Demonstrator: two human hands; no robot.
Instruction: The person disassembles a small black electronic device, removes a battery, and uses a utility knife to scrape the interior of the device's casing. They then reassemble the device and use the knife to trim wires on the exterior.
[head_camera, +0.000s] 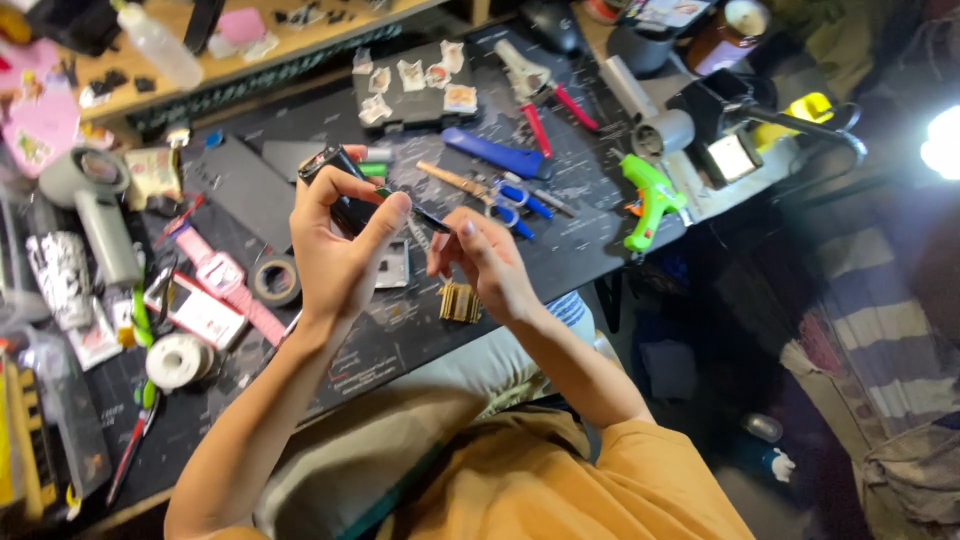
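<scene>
At the centre of the frame, above the dark work mat (560, 250), the left hand (335, 255) is clenched around a small black device (335, 175), with the thumb pressing on its side. The right hand (485, 265) pinches a thin dark tool (425, 215) whose tip touches the device. Toward the upper middle lies one black tray (400, 115) holding about six small pale pieces. Right of the hands I count one green glue gun (650, 200), one scissors with blue handles (505, 200) and one pliers with red handles (545, 95). On the left lie two rolls of tape (275, 280) and one pink watch (225, 275). One small stack of brass-coloured parts (460, 300) sits just below the right hand.
</scene>
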